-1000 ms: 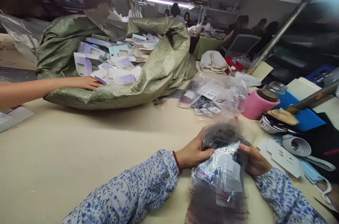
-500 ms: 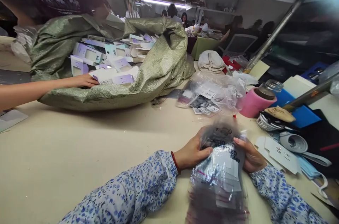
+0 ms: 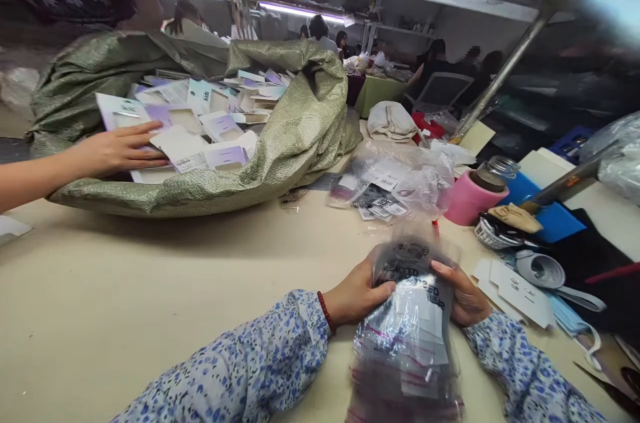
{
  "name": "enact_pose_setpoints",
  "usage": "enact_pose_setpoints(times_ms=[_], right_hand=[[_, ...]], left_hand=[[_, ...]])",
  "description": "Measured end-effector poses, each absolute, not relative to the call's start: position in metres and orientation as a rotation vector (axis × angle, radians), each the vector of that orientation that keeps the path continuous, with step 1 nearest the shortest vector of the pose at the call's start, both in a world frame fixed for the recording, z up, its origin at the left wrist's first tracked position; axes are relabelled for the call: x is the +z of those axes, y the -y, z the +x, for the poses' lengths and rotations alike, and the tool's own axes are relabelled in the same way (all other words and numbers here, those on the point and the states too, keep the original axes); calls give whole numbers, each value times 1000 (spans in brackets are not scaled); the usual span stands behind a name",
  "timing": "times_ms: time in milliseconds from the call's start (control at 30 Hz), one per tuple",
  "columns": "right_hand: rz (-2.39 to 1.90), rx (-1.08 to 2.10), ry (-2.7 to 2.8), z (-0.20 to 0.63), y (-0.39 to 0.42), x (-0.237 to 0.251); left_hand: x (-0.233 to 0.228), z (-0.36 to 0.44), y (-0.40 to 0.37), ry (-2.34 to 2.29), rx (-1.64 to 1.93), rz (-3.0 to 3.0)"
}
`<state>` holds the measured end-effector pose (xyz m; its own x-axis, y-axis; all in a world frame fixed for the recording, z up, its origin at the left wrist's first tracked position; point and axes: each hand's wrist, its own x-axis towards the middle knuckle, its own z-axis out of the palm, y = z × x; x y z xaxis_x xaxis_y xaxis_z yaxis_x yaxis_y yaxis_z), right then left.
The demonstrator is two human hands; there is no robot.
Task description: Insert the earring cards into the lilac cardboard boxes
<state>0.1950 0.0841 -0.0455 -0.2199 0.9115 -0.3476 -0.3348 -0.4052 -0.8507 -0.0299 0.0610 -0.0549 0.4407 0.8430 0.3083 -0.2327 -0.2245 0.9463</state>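
A stack of clear plastic zip bags (image 3: 410, 330) with black print and pale cards inside is held upright over the near table. My left hand (image 3: 357, 294) grips its left edge, thumb across the front. On the opposite edge, my right hand (image 3: 463, 293) is closed with its thumb on the print. The stack's top is smeared by motion, and the fingers behind it are hidden. Just beyond lies a pile of clear bags with barcode labels (image 3: 387, 186).
A green woven sack (image 3: 200, 193) full of small cardboard boxes (image 3: 220, 124) lies at the left, with another person's hand (image 3: 117, 148) in it. Along the right stand a pink roll (image 3: 470, 200), flat white cards (image 3: 517, 293), a blue mask (image 3: 570, 318) and scissors (image 3: 613, 390).
The other person's hand has lifted and shifted left over the boxes, and a box beside it has come up. My hands keep their hold on the bags; the view has shifted slightly.
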Motion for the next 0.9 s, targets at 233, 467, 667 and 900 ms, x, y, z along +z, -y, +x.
enact_pose_setpoints(times_ms=[233, 467, 667, 900], right_hand=[[-1089, 1738, 874, 194, -84, -47], [-1118, 1538, 994, 190, -87, -51], [-978, 1635, 1170, 193, -80, -39], [-1100, 1536, 1416, 192, -77, -33]], left_hand=[[-58, -29, -60, -681, 1129, 1407], [-57, -29, -59, -733, 1111, 1455], [-58, -23, -59, -832, 1270, 1318], [-60, -22, -55, -857, 1202, 1470]])
